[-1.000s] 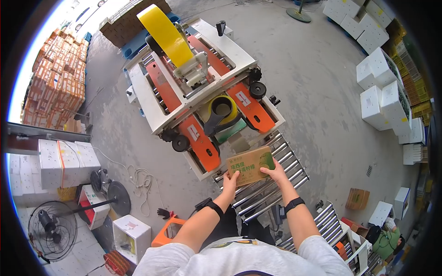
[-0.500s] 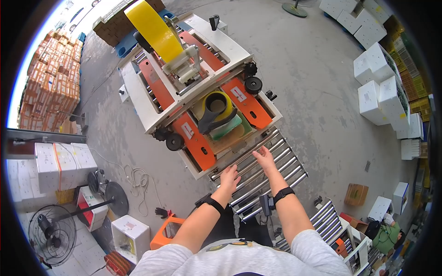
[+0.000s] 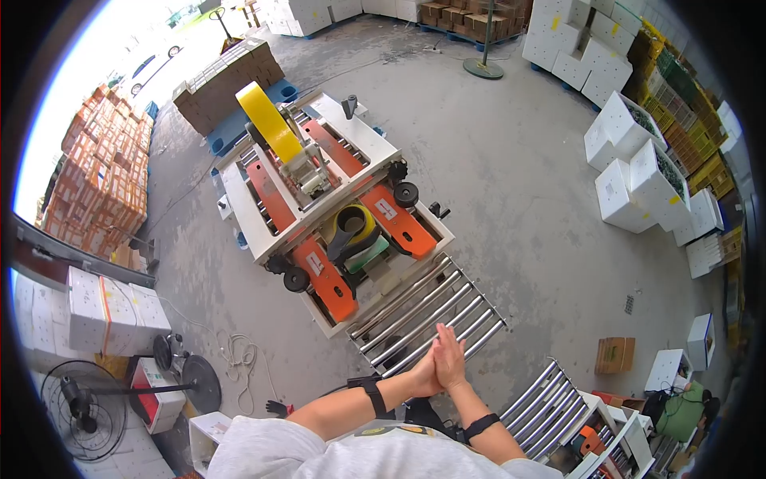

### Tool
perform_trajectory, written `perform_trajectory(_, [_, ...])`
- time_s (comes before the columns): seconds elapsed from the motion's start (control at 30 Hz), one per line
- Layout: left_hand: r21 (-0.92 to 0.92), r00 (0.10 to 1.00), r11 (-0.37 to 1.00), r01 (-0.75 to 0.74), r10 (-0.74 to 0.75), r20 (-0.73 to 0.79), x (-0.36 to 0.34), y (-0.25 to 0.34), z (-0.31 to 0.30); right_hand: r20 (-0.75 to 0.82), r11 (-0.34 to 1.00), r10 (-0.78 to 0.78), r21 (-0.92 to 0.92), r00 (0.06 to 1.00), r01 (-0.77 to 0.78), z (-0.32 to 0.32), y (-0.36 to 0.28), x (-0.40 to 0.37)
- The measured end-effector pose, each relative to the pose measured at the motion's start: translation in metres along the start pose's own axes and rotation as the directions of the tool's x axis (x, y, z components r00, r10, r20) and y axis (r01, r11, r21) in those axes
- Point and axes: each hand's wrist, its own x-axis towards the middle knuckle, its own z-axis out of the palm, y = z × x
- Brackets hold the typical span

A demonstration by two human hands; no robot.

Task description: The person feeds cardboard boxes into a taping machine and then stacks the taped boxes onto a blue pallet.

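My left hand (image 3: 424, 377) and my right hand (image 3: 451, 363) are pressed palm to palm over the near end of a metal roller conveyor (image 3: 435, 307). The right hand's fingers are stretched out, while the left hand's are partly hidden behind them. I see no object between the palms. Beyond the rollers stands a carton taping machine (image 3: 335, 188) with orange side plates and a large yellow tape roll (image 3: 271, 120) on top. A tape dispenser (image 3: 351, 231) with yellow tape lies in its near opening.
White foam boxes (image 3: 630, 188) stand on the right, with a cardboard box (image 3: 615, 355) nearer. A second roller conveyor (image 3: 542, 407) is at lower right, near a person in green (image 3: 678, 411). On the left are a fan (image 3: 84, 407), a loose cord (image 3: 239, 359) and stacked cartons (image 3: 100, 176).
My hands were apart above the rollers and have come together, palm on palm. The view has tilted up, showing more of the far floor; the machine appears farther off.
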Motion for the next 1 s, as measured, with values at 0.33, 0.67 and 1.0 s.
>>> perform_trajectory(0.33, [0.497, 0.916, 0.786, 0.369, -0.215, -0.34, -0.006, -0.01, 0.091, -0.191, 0.811, 0.231, -0.504, 0.954, -0.297, -0.085, 0.135, -0.091])
perform_trajectory(0.67, [0.717, 0.741, 0.563, 0.412, 0.251, -0.623, -0.057, -0.024, 0.063, -0.413, 0.187, 0.885, -0.108, 0.215, -0.976, -0.122, 0.222, -0.227])
perform_trajectory(1.0, [0.666, 0.776, 0.591, 0.456, 0.102, -0.622, -0.087, 0.003, 0.048, -0.39, 0.51, 0.796, 0.019, 0.463, -0.86, -0.08, 0.187, -0.18])
